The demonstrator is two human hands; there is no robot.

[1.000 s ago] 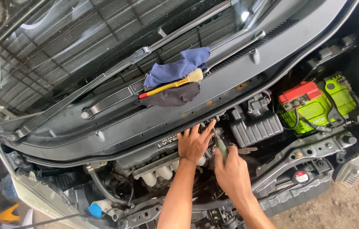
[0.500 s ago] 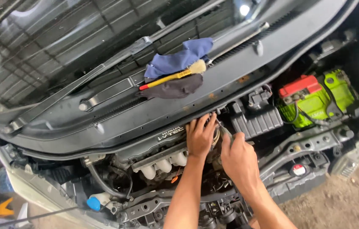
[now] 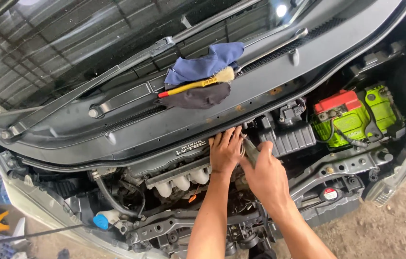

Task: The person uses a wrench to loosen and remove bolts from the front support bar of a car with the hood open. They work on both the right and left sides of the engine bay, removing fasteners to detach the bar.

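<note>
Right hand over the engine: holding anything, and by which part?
The right hand has its grip closed on a slim grey tool by its lower end; the upper end pokes out beside the left hand, which holds nothing.

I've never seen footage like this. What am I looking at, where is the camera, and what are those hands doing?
There is no machine at work: these are a person's two bare hands, filmed by a camera worn on their head, looking down into a car's open engine bay.

The left hand presses flat on the engine's top, just under the black plastic cowl panel below the windscreen. The right hand grips a slim grey tool; what kind, I cannot tell.

On the cowl lie a crumpled blue cloth, a dark cloth and a yellow-handled brush with pale bristles. To the right sits a bright green battery with a red terminal cover. Pale intake pipes show left of the hands.
</note>
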